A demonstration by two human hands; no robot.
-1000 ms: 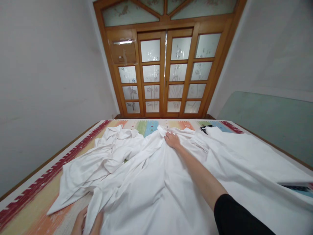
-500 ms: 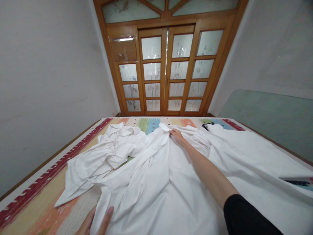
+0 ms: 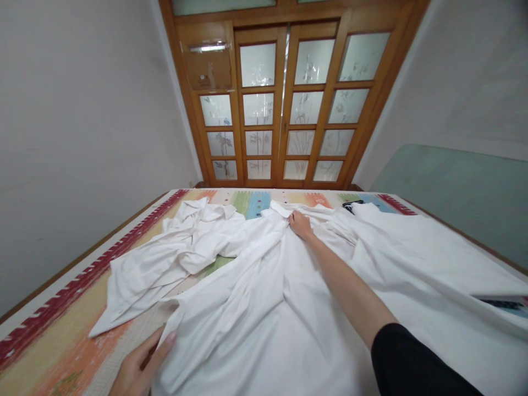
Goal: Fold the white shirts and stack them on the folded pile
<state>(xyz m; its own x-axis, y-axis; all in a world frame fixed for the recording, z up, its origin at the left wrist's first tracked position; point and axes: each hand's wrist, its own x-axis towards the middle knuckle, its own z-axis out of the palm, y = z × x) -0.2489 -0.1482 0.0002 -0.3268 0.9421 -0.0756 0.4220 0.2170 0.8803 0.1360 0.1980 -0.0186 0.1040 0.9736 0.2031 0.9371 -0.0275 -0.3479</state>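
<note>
A white shirt [image 3: 264,297] is spread over a patterned bed cover, its collar [image 3: 280,208] toward the far edge. My right hand [image 3: 301,224] reaches across the cloth and is closed on the shirt just below the collar, gathering folds that fan toward me. At the lower left, my left hand [image 3: 142,363] grips the shirt's left edge between thumb and fingers. More crumpled white cloth [image 3: 165,269], with what looks like a sleeve, lies to the left. Whether it is part of the same shirt I cannot tell.
More white cloth [image 3: 421,253] covers the right side, with a small black-and-white item [image 3: 352,206] at its far end. The striped bed cover [image 3: 78,319] shows at left. Wooden doors [image 3: 280,110] with glass panes stand beyond; a pale green panel [image 3: 454,192] leans at right.
The view has tilted slightly downward. My left hand has come further into view, still holding the shirt's edge. My right hand keeps its grip near the collar, shifting slightly.
</note>
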